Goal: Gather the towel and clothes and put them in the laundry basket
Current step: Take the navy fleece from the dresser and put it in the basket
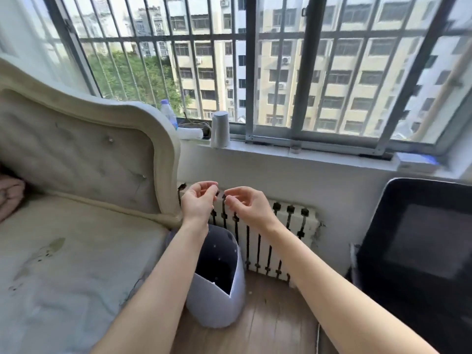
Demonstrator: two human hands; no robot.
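I see the bed (63,251) at left and the white laundry basket (217,297) on the floor beside it, under my forearms. Above it, my left hand (198,200) and right hand (249,204) are half curled, fingertips close together, holding nothing I can recognise.

Home bedroom: tufted headboard (84,154), mattress (71,272), radiator (268,241), barred window (255,60).
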